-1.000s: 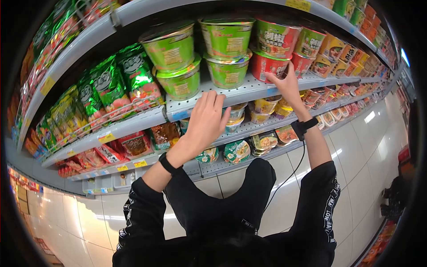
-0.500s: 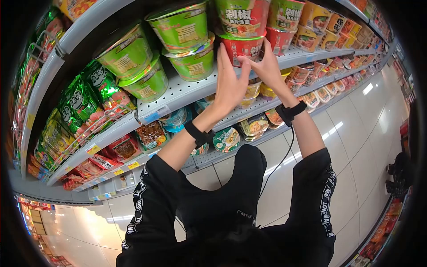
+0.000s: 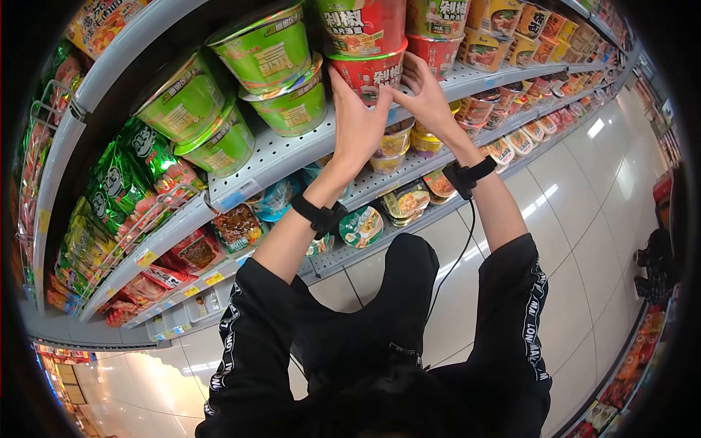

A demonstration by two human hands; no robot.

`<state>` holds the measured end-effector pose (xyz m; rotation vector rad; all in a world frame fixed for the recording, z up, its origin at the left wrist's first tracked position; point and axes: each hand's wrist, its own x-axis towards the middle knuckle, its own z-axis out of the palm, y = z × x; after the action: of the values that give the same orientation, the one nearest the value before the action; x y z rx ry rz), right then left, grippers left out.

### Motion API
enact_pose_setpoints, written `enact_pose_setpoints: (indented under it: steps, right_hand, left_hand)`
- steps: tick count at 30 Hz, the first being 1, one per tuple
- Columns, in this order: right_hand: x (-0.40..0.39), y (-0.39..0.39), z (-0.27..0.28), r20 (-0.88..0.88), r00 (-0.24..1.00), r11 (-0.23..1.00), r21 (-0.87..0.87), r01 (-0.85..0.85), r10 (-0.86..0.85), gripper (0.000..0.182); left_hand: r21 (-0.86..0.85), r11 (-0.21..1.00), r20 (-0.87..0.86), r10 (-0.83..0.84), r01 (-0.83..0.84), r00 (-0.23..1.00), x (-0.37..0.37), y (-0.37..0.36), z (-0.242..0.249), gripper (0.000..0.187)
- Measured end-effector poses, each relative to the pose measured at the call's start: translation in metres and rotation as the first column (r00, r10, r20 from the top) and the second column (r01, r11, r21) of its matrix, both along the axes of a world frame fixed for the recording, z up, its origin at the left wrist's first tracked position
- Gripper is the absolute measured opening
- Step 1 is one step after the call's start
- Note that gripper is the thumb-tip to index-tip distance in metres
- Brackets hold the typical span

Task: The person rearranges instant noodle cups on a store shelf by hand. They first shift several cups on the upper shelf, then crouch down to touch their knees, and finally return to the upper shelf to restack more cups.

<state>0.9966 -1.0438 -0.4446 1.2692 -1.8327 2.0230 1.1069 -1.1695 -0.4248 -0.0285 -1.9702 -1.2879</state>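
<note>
My left hand point(image 3: 358, 124) lies along the left side of a red instant noodle bucket point(image 3: 374, 76), its fingers reaching up to the green rim. On the bucket's right side rests my right hand point(image 3: 429, 104), fingers curled round the wall and thumb across the lower front. Both thumbs nearly meet below the printed label. Another red and green noodle bucket point(image 3: 364, 28) is stacked directly on top of the held one. The lower bucket stands upright at the shelf's front edge; its base is partly hidden by my hands.
Stacked green noodle buckets point(image 3: 286, 109) stand to the left, with green snack packs point(image 3: 120, 179) in a wire rack beyond. Yellow noodle tubs point(image 3: 483, 50) line the right. Below the perforated shelf point(image 3: 285, 150), a lower shelf holds more bowls point(image 3: 361, 226). Tiled floor point(image 3: 562, 226) lies right.
Between my hands, the lower red bucket has turned, bringing large label characters to its right front. The shelf and hands appear slightly farther left in view. Both hands stay round the bucket.
</note>
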Motion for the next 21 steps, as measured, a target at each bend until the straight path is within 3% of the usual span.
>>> enact_pose_setpoints:
  steps: [7,10,12,18,20,21]
  right_hand:
    - [0.003,0.003,0.001,0.068,0.996,0.996,-0.075,-0.046,0.051,0.071]
    - [0.01,0.009,0.009,-0.002,0.998,0.996,-0.058,0.07,-0.07,0.064]
    - [0.029,0.015,0.038,-0.159,0.927,0.94,-0.073,0.332,-0.34,0.063]
    - [0.029,-0.018,0.088,-0.254,0.848,0.886,-0.153,0.439,-0.464,0.086]
    - [0.041,-0.03,0.102,-0.158,0.933,0.942,0.043,0.333,-0.323,0.096]
    - [0.055,-0.037,0.106,-0.282,0.781,0.801,0.064,0.595,-0.557,0.094]
  left_hand:
    - [0.081,0.985,-0.11,0.161,-0.152,0.981,-0.018,0.01,0.004,0.108]
    - [0.202,0.971,-0.1,0.149,-0.127,0.984,-0.025,0.009,0.004,0.106]
    - [0.113,0.96,-0.059,0.264,-0.256,0.963,-0.024,0.013,0.006,0.108]
    - [0.146,0.95,-0.049,0.287,-0.277,0.957,-0.033,0.01,0.007,0.102]
    - [0.134,0.948,-0.042,0.297,-0.289,0.954,-0.036,0.011,0.007,0.1]
    - [0.11,0.942,-0.035,0.323,-0.317,0.946,-0.037,0.011,0.006,0.1]
